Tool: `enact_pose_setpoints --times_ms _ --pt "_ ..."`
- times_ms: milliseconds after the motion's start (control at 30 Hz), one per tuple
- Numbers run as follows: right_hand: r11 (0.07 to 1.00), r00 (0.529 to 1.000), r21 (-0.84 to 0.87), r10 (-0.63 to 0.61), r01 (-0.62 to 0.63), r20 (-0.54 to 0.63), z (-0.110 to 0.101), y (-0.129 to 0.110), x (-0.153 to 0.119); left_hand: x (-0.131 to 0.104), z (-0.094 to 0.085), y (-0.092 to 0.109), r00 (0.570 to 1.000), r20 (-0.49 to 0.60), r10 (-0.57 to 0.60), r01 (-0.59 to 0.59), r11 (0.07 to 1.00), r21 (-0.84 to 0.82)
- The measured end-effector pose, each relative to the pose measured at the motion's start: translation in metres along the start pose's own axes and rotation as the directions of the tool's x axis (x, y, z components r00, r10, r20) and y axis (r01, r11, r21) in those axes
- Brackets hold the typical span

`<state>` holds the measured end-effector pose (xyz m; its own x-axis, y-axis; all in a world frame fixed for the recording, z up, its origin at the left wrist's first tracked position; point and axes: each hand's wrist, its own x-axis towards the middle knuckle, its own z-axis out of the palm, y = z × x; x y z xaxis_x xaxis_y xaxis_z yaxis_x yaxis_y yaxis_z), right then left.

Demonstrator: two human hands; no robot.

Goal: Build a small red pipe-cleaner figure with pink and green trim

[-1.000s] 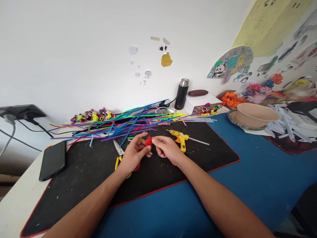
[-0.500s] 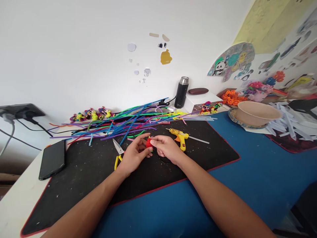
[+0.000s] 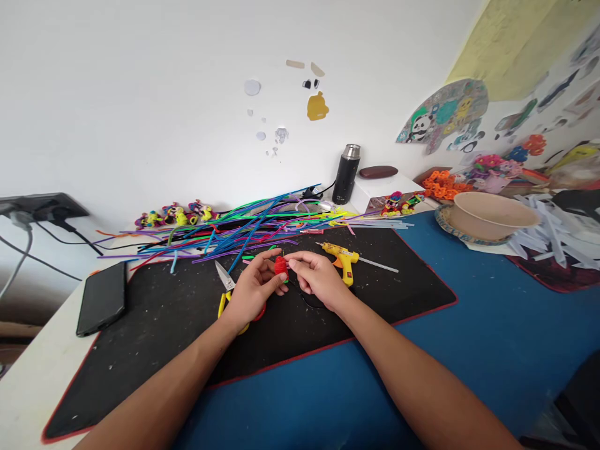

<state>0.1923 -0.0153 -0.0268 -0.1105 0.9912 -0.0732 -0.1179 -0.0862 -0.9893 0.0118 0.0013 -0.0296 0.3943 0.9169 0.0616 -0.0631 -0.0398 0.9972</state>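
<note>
Over the black mat (image 3: 159,325), my left hand (image 3: 255,284) holds a small red fuzzy piece (image 3: 280,265) between thumb and fingers. A bit of green shows beneath that piece. My right hand (image 3: 316,278) is pinched at the right side of the red piece, on a small pinkish bit whose shape is hard to make out. Scissors with yellow and red handles (image 3: 225,287) lie partly under my left hand. A yellow glue gun (image 3: 344,259) with a clear stick rests to the right of my right hand.
Many coloured pipe cleaners (image 3: 234,228) lie along the wall. A phone (image 3: 102,299) is at the left. Behind stand a black flask (image 3: 347,175) and small figures (image 3: 180,215). A bowl (image 3: 494,215) and white strips (image 3: 550,231) are at the right.
My right fingers have moved slightly off the front of the red piece, so more of it shows. The view has shifted slightly, and more of the scissors' handles is visible.
</note>
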Motion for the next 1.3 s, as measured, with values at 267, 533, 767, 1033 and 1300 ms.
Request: enact_pose_setpoints --times_ms 267,533,767,1033,1300 --pt "0.992 0.999 -0.115 -0.048 0.047 -0.005 -0.0009 0.0002 0.0001 0.0004 0.0004 -0.0003 1.000 0.010 0.002 -0.001 1.000 -0.014" --pt "0.979 0.995 -0.180 -0.096 0.095 0.003 -0.0034 0.0038 0.0006 0.0010 -0.0001 -0.0009 1.000 0.013 -0.009 0.009 1.000 -0.008" --pt "0.956 0.993 -0.272 -0.119 0.114 -0.001 -0.0044 0.0070 0.0008 0.0012 0.0002 0.0012 0.999 0.013 -0.038 0.037 0.999 0.032" --pt "0.968 0.997 -0.238 -0.083 0.082 0.007 -0.0022 0.0054 -0.0008 0.0025 -0.0004 -0.0005 0.999 -0.008 -0.039 0.039 0.998 0.052" --pt "0.999 0.999 0.031 0.034 -0.035 0.033 0.0017 -0.0020 -0.0020 0.0013 -0.0011 -0.0016 0.998 -0.057 0.029 -0.025 0.997 0.075"
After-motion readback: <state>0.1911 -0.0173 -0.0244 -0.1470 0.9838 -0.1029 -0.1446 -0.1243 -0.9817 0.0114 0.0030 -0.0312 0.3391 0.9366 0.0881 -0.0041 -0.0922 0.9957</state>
